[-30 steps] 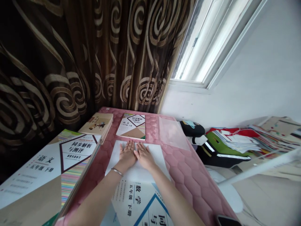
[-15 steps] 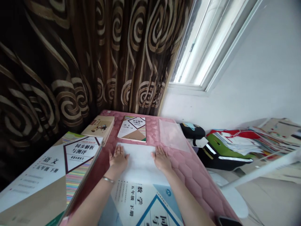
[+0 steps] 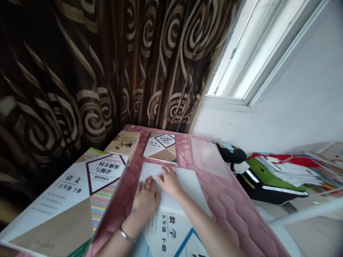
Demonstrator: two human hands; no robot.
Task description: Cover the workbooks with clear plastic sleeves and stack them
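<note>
A blue-and-white workbook [image 3: 170,237] lies in front of me on the pink table, with large dark Chinese characters on its cover. A blank white paper area [image 3: 191,189] extends from its far part; I cannot tell whether it is a loose sheet or part of the book. My left hand [image 3: 147,198], with a silver bracelet at the wrist, rests flat near the left side of the white area. Slightly farther off, my right hand [image 3: 170,181] lies on the same paper with fingers spread. The hands are close together, and neither grips anything.
At the left lies a large workbook [image 3: 61,210], with a tan book stack [image 3: 123,143] behind it. A smaller workbook [image 3: 160,147] sits beyond my hands, near a translucent sheet [image 3: 209,157]. Right of the table are a black-and-green bag [image 3: 268,178] and piled papers [image 3: 289,167].
My right hand has moved inward from the paper's right edge toward its middle. My left hand has slid nearer to me and inward. The camera view has turned a little left.
</note>
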